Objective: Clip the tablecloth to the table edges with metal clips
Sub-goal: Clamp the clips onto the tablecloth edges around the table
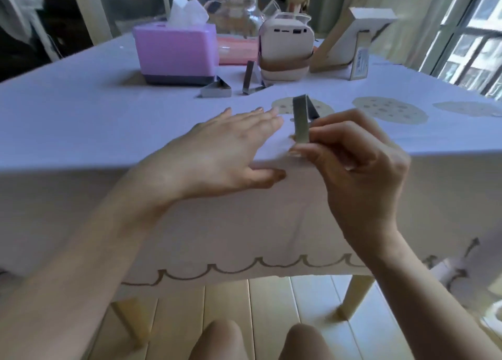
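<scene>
A pale lilac tablecloth (81, 120) covers the table and hangs over its near edge. My right hand (358, 169) pinches a folded metal clip (301, 120) by its lower end, holding it upright just above the near edge. My left hand (225, 153) lies flat on the cloth beside it, fingers straight on top and thumb against the hanging front. Two more metal clips (216, 89) (251, 81) lie further back near the middle of the table.
At the back stand a purple tissue box (176, 53), a glass jar (239, 9), a small beige device with a brown strap (285, 50) and a leaning picture frame (350, 42). A table leg (353, 297) and wooden floor show below, with my knees at the bottom.
</scene>
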Demonstrator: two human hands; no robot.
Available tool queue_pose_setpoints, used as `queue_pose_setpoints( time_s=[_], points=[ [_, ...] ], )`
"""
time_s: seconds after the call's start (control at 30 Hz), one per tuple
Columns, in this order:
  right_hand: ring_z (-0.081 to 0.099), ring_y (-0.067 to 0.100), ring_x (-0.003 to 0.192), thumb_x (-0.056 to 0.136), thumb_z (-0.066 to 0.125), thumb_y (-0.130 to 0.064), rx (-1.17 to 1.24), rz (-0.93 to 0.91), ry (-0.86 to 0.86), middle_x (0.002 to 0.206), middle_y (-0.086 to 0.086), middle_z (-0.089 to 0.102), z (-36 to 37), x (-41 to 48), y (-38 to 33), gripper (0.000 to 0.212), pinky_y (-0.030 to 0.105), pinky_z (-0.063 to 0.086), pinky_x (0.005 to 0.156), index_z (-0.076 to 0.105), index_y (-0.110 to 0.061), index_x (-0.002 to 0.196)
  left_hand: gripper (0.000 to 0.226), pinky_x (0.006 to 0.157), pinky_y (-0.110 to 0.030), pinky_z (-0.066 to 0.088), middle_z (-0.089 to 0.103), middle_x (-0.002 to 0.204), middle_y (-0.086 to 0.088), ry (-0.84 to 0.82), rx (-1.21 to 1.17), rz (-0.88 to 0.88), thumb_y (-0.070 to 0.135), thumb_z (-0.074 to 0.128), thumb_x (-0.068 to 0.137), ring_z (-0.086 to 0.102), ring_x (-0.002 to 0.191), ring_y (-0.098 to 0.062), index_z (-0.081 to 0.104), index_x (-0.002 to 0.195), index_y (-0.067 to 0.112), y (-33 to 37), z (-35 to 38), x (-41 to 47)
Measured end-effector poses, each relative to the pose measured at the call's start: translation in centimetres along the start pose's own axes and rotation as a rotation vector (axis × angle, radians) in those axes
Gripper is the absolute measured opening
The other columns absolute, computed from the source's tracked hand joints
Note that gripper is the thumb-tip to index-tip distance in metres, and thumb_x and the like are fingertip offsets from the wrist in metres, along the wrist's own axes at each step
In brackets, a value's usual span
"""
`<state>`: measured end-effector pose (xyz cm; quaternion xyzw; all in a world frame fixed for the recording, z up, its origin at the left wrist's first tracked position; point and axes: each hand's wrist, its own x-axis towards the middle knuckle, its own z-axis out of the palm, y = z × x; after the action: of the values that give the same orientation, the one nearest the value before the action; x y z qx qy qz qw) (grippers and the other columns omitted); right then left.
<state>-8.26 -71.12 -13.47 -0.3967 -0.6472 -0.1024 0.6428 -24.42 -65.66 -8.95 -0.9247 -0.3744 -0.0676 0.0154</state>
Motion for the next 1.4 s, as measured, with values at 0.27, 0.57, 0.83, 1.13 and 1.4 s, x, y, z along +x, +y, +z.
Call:
queue_pose_setpoints(
  time_s=[0.27, 0.57, 0.83, 1.13, 1.4],
  points=[
    [0.054, 0.002, 0.069, 0.078, 0.071, -0.012, 0.12, -0.011, 0.065, 0.073, -0.01, 0.058, 0.3, -0.2, -0.4, 0.004, 0.009, 0.038, 0.065, 0.067, -0.013, 0.077, 0.078, 0.112, -0.019, 0.009, 0.006, 0.157, 0.015, 0.02, -0.051, 0.024, 0.056, 0.049, 0.084, 0.006, 0.141, 0.001, 0.013, 0.149, 0.031, 0.2, -0.1, 0.2],
    [0.069, 0.028, 0.084, 0.074, 0.069, -0.014, 0.582, 0.235, 0.055, 0.079, -0.003, 0.072, 0.1, -1.1, -1.3, 0.007, 0.037, 0.052, 0.082, 0.07, -0.021, 0.076, 0.059, 0.109, -0.021, 0.031, 0.043, 0.14, 0.022, 0.064, -0.457, 0.139, 0.048, 0.055, 0.082, 0.037, 0.127, 0.01, 0.039, 0.137, 0.034, -0.3, -1.2, -0.9],
    [0.065, 0.022, 0.083, 0.077, 0.066, -0.008, 0.633, 0.267, 0.067, 0.08, 0.004, 0.069, 0.6, -3.2, -1.6, 0.002, 0.028, 0.049, 0.08, 0.065, -0.009, 0.076, 0.043, 0.106, -0.032, 0.039, 0.058, 0.129, 0.007, 0.099, -0.516, 0.158, 0.03, 0.062, 0.088, 0.05, 0.122, -0.003, 0.054, 0.129, 0.018, 0.1, -1.2, -0.9],
    [0.064, 0.028, 0.079, 0.078, 0.064, -0.013, 0.525, 0.214, 0.179, 0.074, -0.002, 0.063, 1.5, -5.0, -1.9, 0.015, 0.035, 0.048, 0.073, 0.062, -0.024, 0.07, 0.048, 0.106, -0.008, 0.026, 0.046, 0.14, 0.016, 0.087, -0.431, 0.175, 0.025, 0.059, 0.09, 0.037, 0.127, 0.01, 0.047, 0.137, 0.024, 0.0, -1.0, -1.1],
    [0.059, 0.026, 0.07, 0.079, 0.066, -0.015, 0.441, 0.136, 0.262, 0.072, -0.012, 0.059, 2.0, -4.7, -2.4, 0.016, 0.039, 0.044, 0.067, 0.06, -0.03, 0.075, 0.048, 0.108, -0.013, 0.027, 0.043, 0.141, 0.019, 0.071, -0.384, 0.165, 0.032, 0.057, 0.092, 0.036, 0.13, 0.006, 0.044, 0.138, 0.03, -0.4, -0.9, -0.9]
  ],
)
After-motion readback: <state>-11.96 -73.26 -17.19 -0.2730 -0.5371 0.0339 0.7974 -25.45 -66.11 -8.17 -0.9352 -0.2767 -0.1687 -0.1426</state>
